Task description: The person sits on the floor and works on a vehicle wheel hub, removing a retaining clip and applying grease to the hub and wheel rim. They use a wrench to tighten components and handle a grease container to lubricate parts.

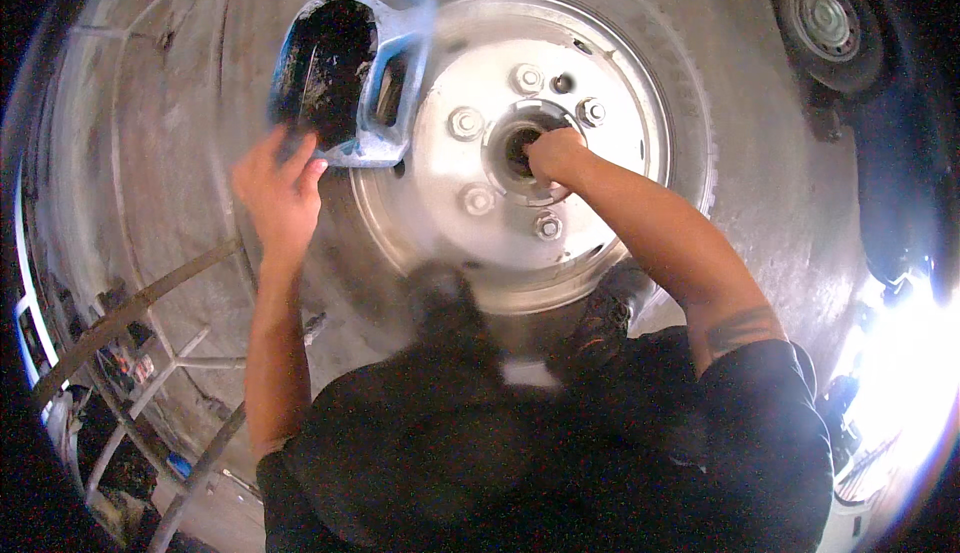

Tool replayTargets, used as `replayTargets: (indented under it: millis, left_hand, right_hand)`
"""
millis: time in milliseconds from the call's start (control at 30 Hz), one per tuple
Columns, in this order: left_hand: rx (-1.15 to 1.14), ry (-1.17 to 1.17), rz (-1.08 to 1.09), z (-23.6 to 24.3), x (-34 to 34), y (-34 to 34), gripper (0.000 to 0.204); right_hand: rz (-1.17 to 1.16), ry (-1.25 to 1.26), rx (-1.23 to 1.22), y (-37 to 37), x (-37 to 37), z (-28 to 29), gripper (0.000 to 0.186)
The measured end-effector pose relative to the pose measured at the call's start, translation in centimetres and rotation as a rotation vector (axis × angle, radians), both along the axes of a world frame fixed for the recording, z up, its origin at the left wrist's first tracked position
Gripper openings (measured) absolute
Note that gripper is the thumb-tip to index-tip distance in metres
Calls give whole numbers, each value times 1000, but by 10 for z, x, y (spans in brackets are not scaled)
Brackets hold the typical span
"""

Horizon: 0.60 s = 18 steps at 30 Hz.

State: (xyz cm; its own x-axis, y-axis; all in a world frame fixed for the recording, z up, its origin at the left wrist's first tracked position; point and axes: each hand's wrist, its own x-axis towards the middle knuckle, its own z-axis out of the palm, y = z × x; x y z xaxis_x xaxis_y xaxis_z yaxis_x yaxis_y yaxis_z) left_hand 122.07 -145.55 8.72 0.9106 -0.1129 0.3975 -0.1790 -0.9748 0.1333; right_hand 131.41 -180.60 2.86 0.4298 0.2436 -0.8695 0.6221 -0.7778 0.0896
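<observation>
My left hand [280, 191] is at the lower left corner of a blue plastic jug [398, 118], its fingers curled against the edge. One side of the jug is cut away, and dark, smeared grease [325, 68] shows inside. The jug overlaps the left rim of a large silver wheel [430, 178]. My right hand [558, 158] is at the wheel's centre, with curled fingers reaching into the dark hub opening [520, 150]. Its fingertips are hidden there, so I cannot see whether they hold anything. Several nuts [548, 226] ring the hub.
The wheel's dark tyre [690, 143] surrounds the rim. My shoe [610, 318] is by its near edge. Metal bars [150, 303] form a frame on the left. Another, smaller wheel [825, 18] is at the far right, and bright light [905, 373] glares below it.
</observation>
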Motion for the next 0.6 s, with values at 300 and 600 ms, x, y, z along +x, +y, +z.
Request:
replayTargets:
  millis: [300, 600]
  left_hand:
    - [10, -37, -22, -5, 0, 3, 37]
    - [-19, -19, 1, -8, -1, 2, 33]
  right_hand:
    - [-210, 213, 46, -7, 7, -7, 25]
    - [-1097, 405, 343, -24, 1, -43, 36]
